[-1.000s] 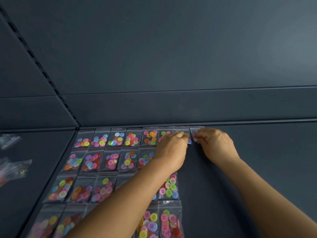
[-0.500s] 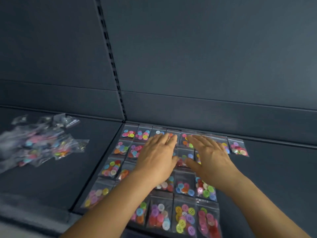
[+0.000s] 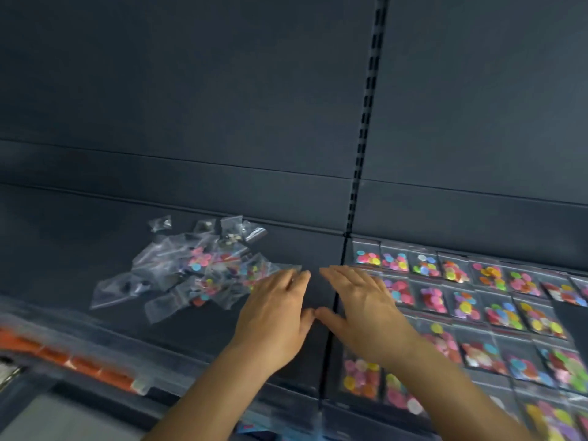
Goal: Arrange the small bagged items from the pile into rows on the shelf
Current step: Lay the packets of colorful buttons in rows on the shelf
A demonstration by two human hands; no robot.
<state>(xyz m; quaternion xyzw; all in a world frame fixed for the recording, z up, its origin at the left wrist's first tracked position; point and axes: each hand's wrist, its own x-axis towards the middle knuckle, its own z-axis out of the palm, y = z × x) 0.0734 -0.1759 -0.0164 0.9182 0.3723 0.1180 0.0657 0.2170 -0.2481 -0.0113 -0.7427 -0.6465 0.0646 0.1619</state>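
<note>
At the far left, along the shelf's front edge, runs a blurred orange strip [image 3: 79, 364]. Behind it, toward the back edge of the left shelf panel, lies the pile [image 3: 197, 272] of clear bags, loose and overlapping, some with coloured buttons inside, others too blurred to read.

The left hand [image 3: 276, 323] is flat, palm down, fingers stretched forward and close together, holding nothing. Its fingertips [image 3: 297, 275] reach the right edge of the pile; whether they touch a bag there cannot be told through the blur. The thumb points inward and meets, or almost meets, the thumb of the right hand [image 3: 362, 316] just above the shelf [image 3: 302, 249], near the dark seam [image 3: 334, 313] between the two panels.

The right hand is likewise spread flat, palm down, empty. It lies over the seam and the left edge of the rows [image 3: 477, 300], covering part of the first bags in the second and third rows; contact cannot be judged.

The rows fill the right panel from its back edge to its front edge, bags side by side, each with bright buttons.
</note>
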